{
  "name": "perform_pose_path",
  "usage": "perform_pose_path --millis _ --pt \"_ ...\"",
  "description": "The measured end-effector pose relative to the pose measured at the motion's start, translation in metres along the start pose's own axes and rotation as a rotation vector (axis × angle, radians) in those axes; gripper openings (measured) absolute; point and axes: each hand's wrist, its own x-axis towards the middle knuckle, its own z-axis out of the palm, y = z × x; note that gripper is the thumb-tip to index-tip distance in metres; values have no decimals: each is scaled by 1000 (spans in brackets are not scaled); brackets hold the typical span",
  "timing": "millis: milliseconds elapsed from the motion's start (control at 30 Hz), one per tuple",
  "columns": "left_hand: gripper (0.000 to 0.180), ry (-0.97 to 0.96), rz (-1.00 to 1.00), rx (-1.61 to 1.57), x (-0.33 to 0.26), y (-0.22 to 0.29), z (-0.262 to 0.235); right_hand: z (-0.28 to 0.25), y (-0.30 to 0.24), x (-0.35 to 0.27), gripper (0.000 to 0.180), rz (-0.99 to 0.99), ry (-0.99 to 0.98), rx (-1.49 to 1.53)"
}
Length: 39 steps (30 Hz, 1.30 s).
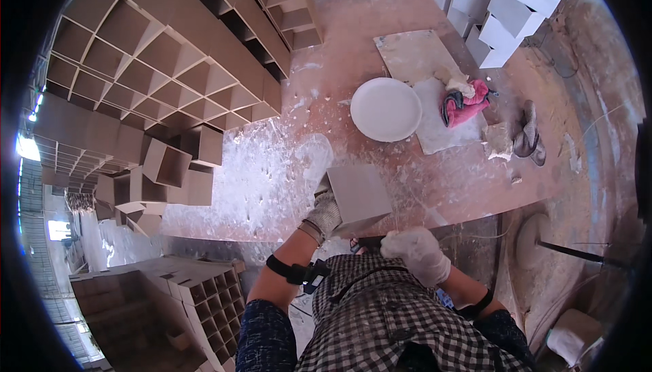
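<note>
An open-ended greyish-brown box (360, 195) is near the front edge of the worktable (309, 94), tilted in view. My left hand (322, 216), in a pale knitted glove, grips the box's left side, with some fingers hidden at its opening. My right hand (415, 252), in a whitish glove, is in front of my checked apron, apart from the box. Its fingers are curled closed, and whatever may be in them is hidden. Beyond the box lies a round white dish (386, 109).
Tall stacks of brown boxes (170, 53) line the left, with loose boxes (166, 163) below them. White boxes (509, 12) are piled at far right. A flat sheet (428, 110) bears a pink and grey cloth (467, 102). A compartmented box stack (210, 304) is at lower left.
</note>
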Motion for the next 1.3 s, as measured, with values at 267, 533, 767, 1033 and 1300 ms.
perform_pose_path --millis 267,533,767,1033,1300 --pt "37 7 546 -317 28 -7 -7 -21 -30 67 11 -411 178 -738" --pt "34 303 35 -676 47 -45 48 -17 -4 95 8 -284 346 -1061" --pt "41 21 -72 115 29 38 -22 -14 16 75 3 -352 497 -1082" --pt "39 104 -20 203 31 7 5 -34 34 90 7 -296 475 -1210" --pt "37 -36 -100 136 41 20 -2 -63 36 121 11 -513 578 -1138"
